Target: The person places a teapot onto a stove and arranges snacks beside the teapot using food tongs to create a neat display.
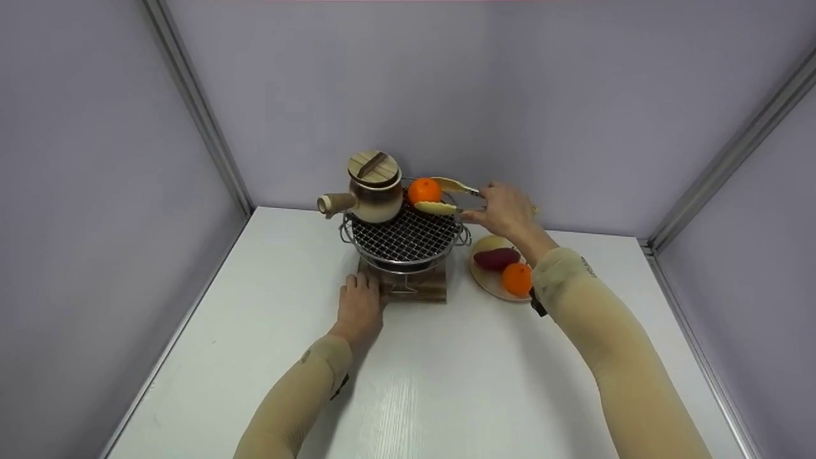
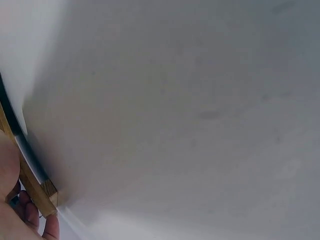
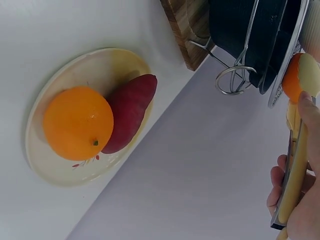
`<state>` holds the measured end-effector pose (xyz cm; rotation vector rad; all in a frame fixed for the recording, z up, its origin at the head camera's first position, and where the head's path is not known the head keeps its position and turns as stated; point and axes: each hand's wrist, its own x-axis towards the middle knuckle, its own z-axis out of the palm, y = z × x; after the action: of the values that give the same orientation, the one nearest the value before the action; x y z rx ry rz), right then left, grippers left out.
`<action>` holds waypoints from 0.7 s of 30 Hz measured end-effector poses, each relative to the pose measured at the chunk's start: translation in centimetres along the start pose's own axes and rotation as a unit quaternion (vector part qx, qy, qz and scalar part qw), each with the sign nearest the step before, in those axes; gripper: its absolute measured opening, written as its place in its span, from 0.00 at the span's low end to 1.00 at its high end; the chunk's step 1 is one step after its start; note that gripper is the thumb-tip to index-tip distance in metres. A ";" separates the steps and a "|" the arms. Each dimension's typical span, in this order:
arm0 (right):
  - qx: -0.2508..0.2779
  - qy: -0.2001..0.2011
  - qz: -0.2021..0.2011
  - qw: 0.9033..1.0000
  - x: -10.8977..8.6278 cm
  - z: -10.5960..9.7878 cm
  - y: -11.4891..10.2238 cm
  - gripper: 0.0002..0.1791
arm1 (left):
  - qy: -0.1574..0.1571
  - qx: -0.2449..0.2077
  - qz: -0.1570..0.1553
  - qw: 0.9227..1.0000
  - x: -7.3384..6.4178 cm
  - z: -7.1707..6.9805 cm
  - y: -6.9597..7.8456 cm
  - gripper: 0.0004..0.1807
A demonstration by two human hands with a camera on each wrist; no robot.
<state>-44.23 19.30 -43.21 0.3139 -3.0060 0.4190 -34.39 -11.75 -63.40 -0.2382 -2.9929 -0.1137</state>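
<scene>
In the head view my right hand (image 1: 509, 209) holds a pair of tongs (image 1: 456, 185) with pale yellow tips. Between those tips sits an orange (image 1: 424, 191), at the back right of the round mesh grill (image 1: 403, 239). The right wrist view shows my fingers and thumb wrapped about the tongs' handles (image 3: 294, 175). My left hand (image 1: 361, 307) grips the left front corner of the wooden board (image 1: 426, 284) under the grill stand. From the left wrist, fingertips curl at the board's end (image 2: 40, 194).
A brown-and-cream side-handled teapot (image 1: 377, 201) with a wooden lid stands on the grill's left part. Right of the stand, a plate (image 1: 486, 290) bears another orange (image 1: 517, 279), a purple sweet potato (image 1: 497, 259) and a pale yellow thing, partly hidden. Walls enclose the white table (image 1: 408, 382).
</scene>
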 end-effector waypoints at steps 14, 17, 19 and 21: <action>0.009 0.012 -0.011 1.000 -0.3 0.6 0.6 0.46 | 0.007 -0.007 0.009 1.000 -0.2 0.3 -0.2 0.32; 0.013 0.010 -0.009 1.000 -0.4 0.5 0.8 0.45 | 0.010 -0.012 0.010 1.000 -0.2 0.3 -0.2 0.32; 0.016 0.008 -0.008 1.000 -0.4 0.5 1.0 0.46 | 0.008 -0.012 0.007 1.000 -0.2 0.3 -0.2 0.32; 0.017 0.007 -0.007 1.000 -0.3 0.4 1.1 0.46 | 0.004 -0.013 0.004 1.000 -0.2 0.2 -0.1 0.32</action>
<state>-44.17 20.29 -43.89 0.3323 -2.9834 0.4707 -34.27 -11.86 -63.59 -0.2532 -2.9839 -0.1513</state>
